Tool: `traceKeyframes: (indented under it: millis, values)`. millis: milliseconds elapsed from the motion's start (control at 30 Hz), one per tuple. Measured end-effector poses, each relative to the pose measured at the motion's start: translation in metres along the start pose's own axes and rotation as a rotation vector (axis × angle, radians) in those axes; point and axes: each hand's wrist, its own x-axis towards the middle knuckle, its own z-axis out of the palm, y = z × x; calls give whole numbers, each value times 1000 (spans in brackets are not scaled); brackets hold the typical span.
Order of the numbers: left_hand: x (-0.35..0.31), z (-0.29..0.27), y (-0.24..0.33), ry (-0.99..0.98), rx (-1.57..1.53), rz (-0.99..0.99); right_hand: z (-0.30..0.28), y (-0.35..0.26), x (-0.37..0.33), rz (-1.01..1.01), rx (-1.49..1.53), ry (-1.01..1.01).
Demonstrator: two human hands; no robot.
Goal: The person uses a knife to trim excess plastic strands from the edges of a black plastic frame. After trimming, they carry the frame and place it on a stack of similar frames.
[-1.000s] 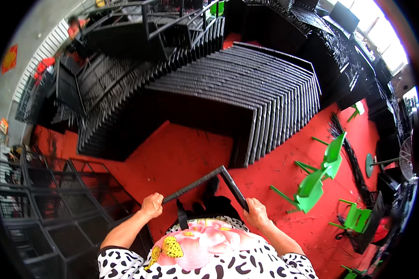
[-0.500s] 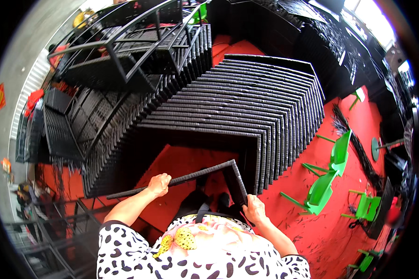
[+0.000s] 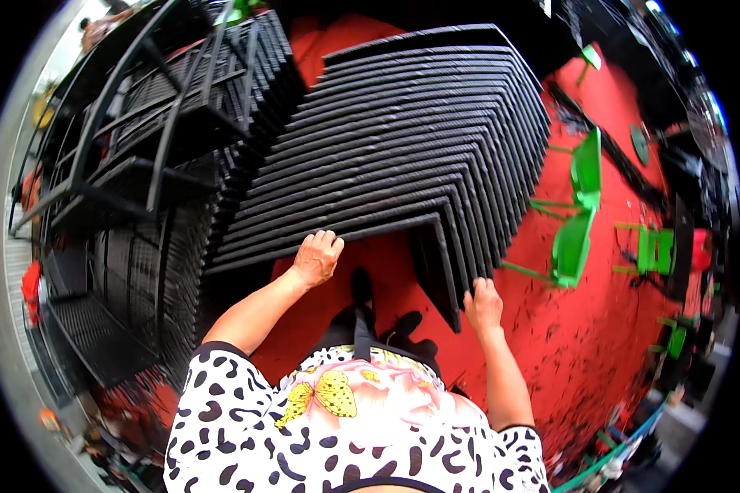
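Left hand (image 3: 318,256) grips the nearest black frame (image 3: 436,267); right hand (image 3: 484,306) beside the stack (image 3: 395,135), grip unclear.

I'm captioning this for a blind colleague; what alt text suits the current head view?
A person's left hand touches the nearest in a long row of black angled frames, while the right hand is close to the row's right side. Green chairs stand to the right on a red floor, with other black pieces at left.
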Motion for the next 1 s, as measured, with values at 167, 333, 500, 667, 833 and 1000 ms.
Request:
traceKeyframes:
  millis: [167, 333, 500, 667, 833, 1000]
  values:
    - [-4, 19, 28, -270, -285, 7, 6, 10, -32, 146, 122, -105]
    - [-49, 43, 31, -713, -307, -20, 24, 22, -116, 197, 266, -103]
    - [-63, 55, 44, -777, -224, -132, 44, 80, -228, 377, 165, -352]
    - [-44, 45, 75, -702, -292, -229, 41, 117, -317, 694, 240, -421]
    - [-25, 43, 118, -763, -227, -121, 51, 135, -384, 890, 281, -429]
    - [-18, 51, 131, -799, -295, 35, 61, 121, -405, 951, 272, -414]
